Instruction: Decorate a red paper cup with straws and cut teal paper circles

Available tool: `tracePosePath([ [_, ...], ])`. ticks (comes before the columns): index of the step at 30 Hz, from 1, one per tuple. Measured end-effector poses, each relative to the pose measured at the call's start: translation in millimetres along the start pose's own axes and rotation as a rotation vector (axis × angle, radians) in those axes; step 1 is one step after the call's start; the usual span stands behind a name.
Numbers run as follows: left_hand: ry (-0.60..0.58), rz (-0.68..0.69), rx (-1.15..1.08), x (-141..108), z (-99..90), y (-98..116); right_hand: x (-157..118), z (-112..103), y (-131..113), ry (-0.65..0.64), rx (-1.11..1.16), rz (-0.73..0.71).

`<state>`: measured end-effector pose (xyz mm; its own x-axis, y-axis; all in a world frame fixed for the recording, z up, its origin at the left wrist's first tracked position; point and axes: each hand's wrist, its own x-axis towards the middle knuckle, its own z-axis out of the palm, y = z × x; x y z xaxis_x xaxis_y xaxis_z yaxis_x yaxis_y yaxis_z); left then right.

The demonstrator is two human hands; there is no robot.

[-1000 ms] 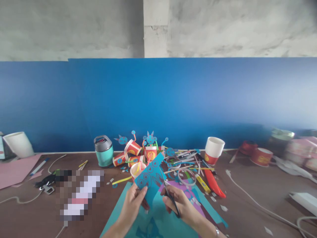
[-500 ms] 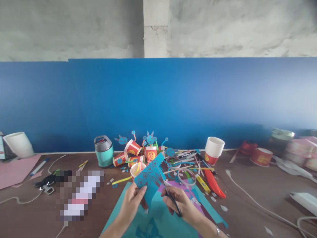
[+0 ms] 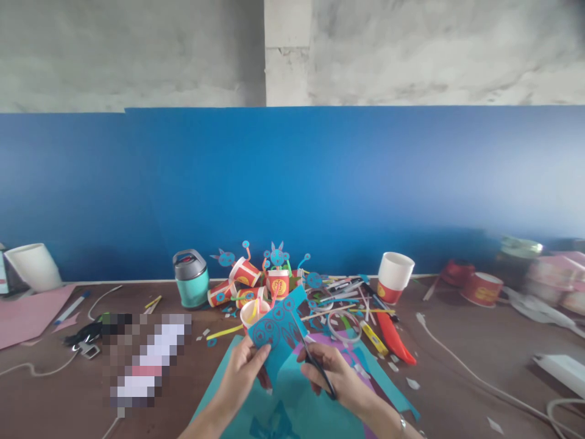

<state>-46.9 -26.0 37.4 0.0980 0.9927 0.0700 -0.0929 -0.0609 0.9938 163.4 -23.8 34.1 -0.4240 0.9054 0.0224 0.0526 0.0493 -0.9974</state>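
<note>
My left hand (image 3: 243,373) pinches the lower left part of a blue paper (image 3: 270,332) drawn with circles and a long-eared face. Black scissors (image 3: 325,379) are gripped in my right hand (image 3: 333,373), their blades pointing up and left at the right edge of the paper. Both hands are above a teal sheet (image 3: 301,396) lying on the table, with a purple sheet (image 3: 336,346) partly beneath it. Behind the blue paper, red and white paper cups (image 3: 278,283) carry blue paper faces and bent coloured arms.
A teal flask (image 3: 192,285) stands left of the cups. On the right are stacked white cups (image 3: 395,274), a red object (image 3: 397,341), a yellow box (image 3: 375,339) and a white cable (image 3: 475,377). Pink paper (image 3: 31,314) lies at far left.
The blue paper has tilted slightly and its upper end has shifted a little to the right. Both hands keep their grips and have barely moved.
</note>
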Motion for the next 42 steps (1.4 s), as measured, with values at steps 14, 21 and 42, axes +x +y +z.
tracePosePath([
  [14,-0.021,-0.027,0.026,-1,-0.5,4,1,-3,-3,-0.032,-0.002,0.001],
  [21,-0.016,-0.046,0.017,1,-3.8,-1,1,-6,0,-0.054,-0.037,0.013],
  [42,0.022,-0.018,0.074,3,-6.8,-4,-1,-7,-4,-0.076,-0.081,0.087],
])
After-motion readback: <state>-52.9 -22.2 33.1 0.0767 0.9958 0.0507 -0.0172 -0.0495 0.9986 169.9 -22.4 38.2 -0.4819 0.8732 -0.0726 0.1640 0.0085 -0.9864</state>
